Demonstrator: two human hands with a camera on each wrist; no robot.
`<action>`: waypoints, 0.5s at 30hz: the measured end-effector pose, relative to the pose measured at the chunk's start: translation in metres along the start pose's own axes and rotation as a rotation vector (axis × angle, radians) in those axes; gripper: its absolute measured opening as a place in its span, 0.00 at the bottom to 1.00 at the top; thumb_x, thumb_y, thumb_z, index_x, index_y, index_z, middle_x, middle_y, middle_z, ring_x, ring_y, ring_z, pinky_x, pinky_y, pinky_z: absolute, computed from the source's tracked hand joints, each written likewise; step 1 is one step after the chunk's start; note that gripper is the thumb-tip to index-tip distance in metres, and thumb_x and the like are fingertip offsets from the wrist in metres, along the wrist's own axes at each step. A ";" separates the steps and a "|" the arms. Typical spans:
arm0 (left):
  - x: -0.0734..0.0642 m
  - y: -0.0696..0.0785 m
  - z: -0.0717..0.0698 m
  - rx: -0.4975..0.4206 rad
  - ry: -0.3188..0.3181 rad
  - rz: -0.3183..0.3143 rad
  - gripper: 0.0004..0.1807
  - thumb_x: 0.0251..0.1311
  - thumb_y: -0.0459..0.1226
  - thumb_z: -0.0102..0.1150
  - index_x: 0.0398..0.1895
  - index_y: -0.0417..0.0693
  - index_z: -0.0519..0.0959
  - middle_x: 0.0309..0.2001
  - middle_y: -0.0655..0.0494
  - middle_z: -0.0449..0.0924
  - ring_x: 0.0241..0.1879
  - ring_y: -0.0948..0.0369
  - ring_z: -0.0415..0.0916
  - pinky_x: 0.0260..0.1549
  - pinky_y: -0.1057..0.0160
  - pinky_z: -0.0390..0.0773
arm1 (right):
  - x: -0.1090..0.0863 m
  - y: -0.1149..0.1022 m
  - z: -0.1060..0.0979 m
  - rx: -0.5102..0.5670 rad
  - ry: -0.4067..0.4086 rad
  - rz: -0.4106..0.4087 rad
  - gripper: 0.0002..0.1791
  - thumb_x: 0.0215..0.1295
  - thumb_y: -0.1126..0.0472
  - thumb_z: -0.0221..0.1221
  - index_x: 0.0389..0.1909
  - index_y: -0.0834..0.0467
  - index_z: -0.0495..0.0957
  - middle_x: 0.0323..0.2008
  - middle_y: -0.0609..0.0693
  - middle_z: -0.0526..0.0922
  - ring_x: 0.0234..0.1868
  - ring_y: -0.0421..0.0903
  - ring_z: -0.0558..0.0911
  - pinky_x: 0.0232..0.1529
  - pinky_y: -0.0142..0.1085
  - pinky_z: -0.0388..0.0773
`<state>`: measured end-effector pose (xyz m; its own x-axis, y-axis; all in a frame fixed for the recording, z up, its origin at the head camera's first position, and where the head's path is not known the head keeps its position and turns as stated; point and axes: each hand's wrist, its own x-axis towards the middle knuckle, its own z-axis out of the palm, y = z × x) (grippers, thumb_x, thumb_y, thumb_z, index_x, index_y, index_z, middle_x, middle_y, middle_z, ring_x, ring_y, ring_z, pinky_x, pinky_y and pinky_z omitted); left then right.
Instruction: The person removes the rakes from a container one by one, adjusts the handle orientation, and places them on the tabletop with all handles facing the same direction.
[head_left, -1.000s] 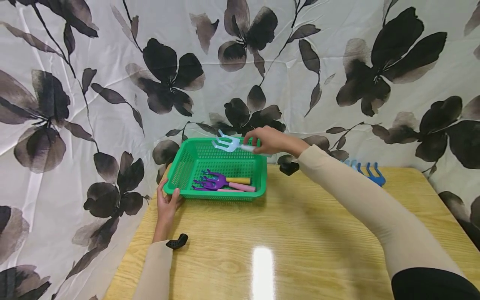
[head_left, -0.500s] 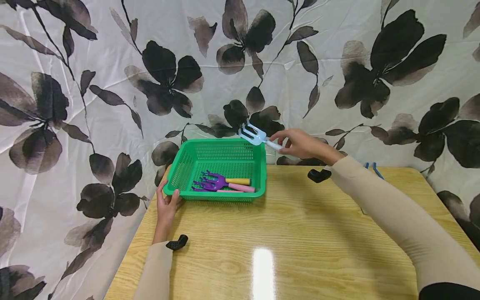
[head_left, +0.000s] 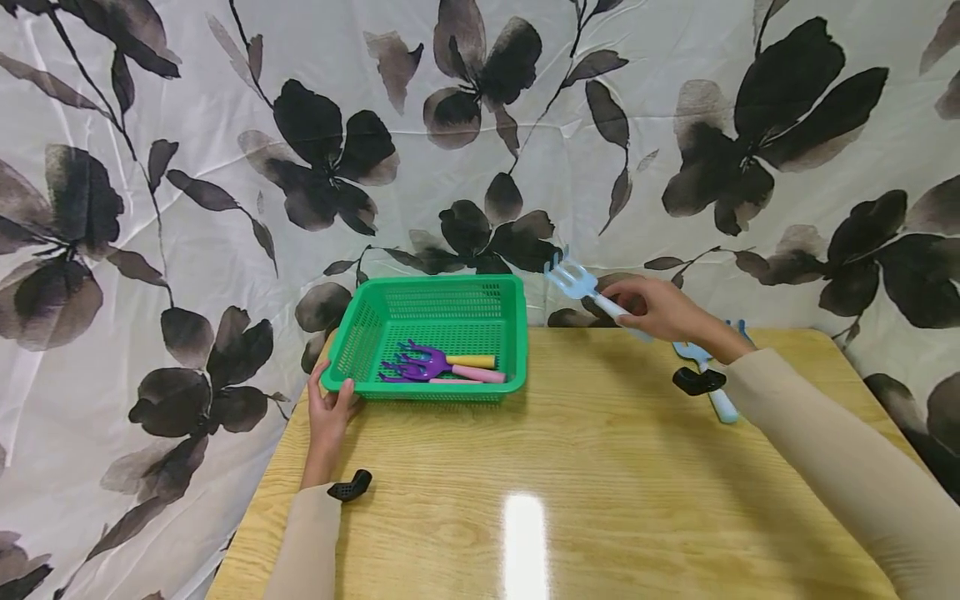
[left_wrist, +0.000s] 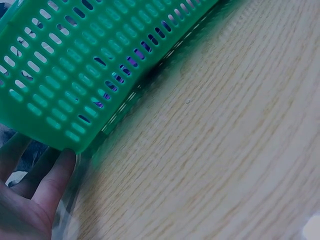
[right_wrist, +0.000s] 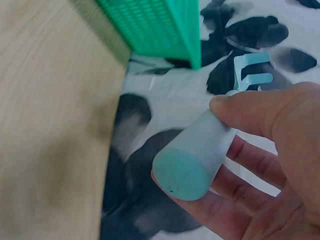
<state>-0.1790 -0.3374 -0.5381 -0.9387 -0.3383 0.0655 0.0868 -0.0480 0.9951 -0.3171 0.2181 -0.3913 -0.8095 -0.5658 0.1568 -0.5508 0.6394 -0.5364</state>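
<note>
My left hand [head_left: 327, 417] holds the near left corner of a green plastic basket [head_left: 515, 333], thumb at its front and fingers round the side. In the left wrist view, the thumb touches the lower corner of the basket [left_wrist: 45, 120]. Inside lie purple hand forks [head_left: 429, 363] with pink handles, and one yellow handle [head_left: 474, 362]. My right hand [head_left: 663, 310] grips a light blue hand fork [head_left: 576, 282] by its handle, raised to the right of the basket, prongs pointing up and left. The right wrist view shows thumb and fingers round that pale handle [right_wrist: 200, 140].
Another light blue hand fork [head_left: 723, 407] lies on the wooden table [head_left: 600, 483], partly behind the right wrist. Blue prongs [head_left: 742, 328] show beyond it. A floral cloth [head_left: 585, 183] hangs along the table's back and left.
My right hand has carried the light blue hand fork from over the basket's back rim to the right, outside it. The fork on the table is now uncovered. My left hand stays on the basket.
</note>
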 end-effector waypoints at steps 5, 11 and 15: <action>0.000 0.003 -0.001 -0.033 0.001 -0.022 0.37 0.77 0.40 0.54 0.82 0.60 0.48 0.70 0.37 0.64 0.59 0.64 0.75 0.65 0.36 0.67 | -0.025 0.014 0.001 0.010 0.012 0.088 0.24 0.68 0.68 0.67 0.64 0.64 0.76 0.41 0.57 0.82 0.32 0.48 0.82 0.32 0.42 0.79; 0.000 0.002 -0.001 0.010 -0.005 -0.009 0.37 0.78 0.42 0.54 0.82 0.63 0.47 0.71 0.39 0.64 0.59 0.64 0.76 0.62 0.44 0.74 | -0.055 0.032 0.013 0.010 0.064 0.161 0.24 0.67 0.68 0.66 0.63 0.66 0.76 0.41 0.58 0.83 0.28 0.47 0.82 0.28 0.38 0.76; 0.000 0.000 -0.001 0.034 -0.009 0.017 0.37 0.78 0.43 0.54 0.82 0.65 0.48 0.72 0.40 0.63 0.58 0.64 0.76 0.59 0.48 0.78 | -0.074 0.045 0.026 -0.024 0.088 0.199 0.24 0.68 0.66 0.66 0.64 0.66 0.76 0.42 0.61 0.84 0.26 0.45 0.81 0.24 0.37 0.71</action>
<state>-0.1791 -0.3382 -0.5386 -0.9401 -0.3306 0.0826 0.0913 -0.0108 0.9958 -0.2772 0.2753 -0.4483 -0.9169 -0.3802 0.1216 -0.3819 0.7469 -0.5443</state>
